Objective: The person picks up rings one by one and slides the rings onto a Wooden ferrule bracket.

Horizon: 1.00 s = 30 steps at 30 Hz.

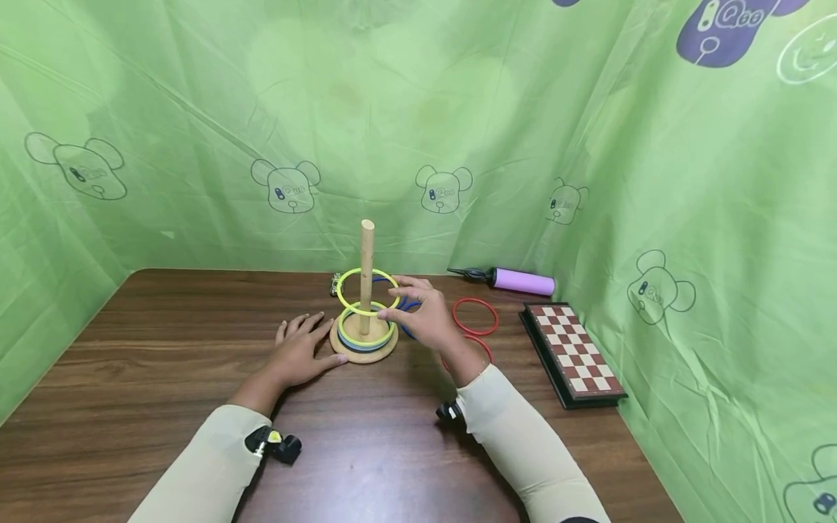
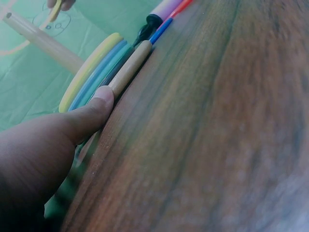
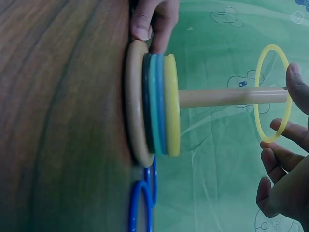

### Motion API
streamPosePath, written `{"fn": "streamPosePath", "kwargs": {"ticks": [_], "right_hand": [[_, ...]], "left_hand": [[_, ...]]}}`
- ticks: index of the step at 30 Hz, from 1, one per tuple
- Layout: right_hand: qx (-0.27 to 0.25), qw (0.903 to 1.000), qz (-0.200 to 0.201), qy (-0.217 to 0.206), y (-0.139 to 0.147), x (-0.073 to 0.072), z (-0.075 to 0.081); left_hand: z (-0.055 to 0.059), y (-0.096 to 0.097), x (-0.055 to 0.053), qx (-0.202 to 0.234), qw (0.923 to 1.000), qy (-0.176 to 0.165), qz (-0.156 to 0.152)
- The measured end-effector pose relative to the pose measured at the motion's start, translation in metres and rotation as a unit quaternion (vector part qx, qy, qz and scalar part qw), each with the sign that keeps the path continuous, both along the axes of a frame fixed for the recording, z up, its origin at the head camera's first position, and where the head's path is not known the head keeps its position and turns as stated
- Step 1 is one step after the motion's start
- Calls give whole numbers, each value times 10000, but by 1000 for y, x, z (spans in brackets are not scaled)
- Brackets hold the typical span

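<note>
The right hand (image 1: 428, 316) holds a thin yellow ring (image 1: 368, 291) by its rim between thumb and fingers, the remaining fingers loosely spread; the ring circles the wooden peg (image 1: 366, 276) partway down, tilted and well above the stack below. The left hand (image 1: 302, 350) lies flat on the wooden table (image 1: 163, 407), fingers straight, its fingertips (image 2: 102, 98) pressed against the edge of the round wooden base (image 1: 364, 351) that carries the peg. On that base sits a stack of thick rings (image 3: 161, 104), yellow on top with blue and teal ones beneath. Just behind the right hand, blue rings (image 3: 141, 203) lie on the table touching the base, and two red rings (image 1: 475, 317) lie to its right. Farther right rests a folded chessboard (image 1: 571, 352), and near the green printed curtain (image 1: 196, 109) behind it lies a purple hand pump (image 1: 522, 281).
</note>
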State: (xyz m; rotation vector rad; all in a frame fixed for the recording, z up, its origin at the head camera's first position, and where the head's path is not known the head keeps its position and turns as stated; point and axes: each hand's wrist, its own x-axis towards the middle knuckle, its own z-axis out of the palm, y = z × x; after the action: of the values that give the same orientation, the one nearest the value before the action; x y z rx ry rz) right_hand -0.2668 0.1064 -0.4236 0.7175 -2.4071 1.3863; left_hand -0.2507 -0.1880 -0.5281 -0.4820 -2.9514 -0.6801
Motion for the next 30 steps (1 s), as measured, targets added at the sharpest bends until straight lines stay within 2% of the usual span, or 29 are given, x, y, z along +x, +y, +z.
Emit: {"fn": "streamPosePath", "kwargs": {"ticks": [7, 16, 30], "right_hand": [[157, 9992, -60, -369, 1, 0, -13], [447, 9980, -56, -445, 2, -2, -29], [460, 9951, -50, -873, 5, -7, -41]], "left_hand": [[1, 1, 0, 0, 10000, 32, -36], [2, 1, 0, 23, 10000, 6, -6], [1, -1, 1, 0, 10000, -16, 7]]}}
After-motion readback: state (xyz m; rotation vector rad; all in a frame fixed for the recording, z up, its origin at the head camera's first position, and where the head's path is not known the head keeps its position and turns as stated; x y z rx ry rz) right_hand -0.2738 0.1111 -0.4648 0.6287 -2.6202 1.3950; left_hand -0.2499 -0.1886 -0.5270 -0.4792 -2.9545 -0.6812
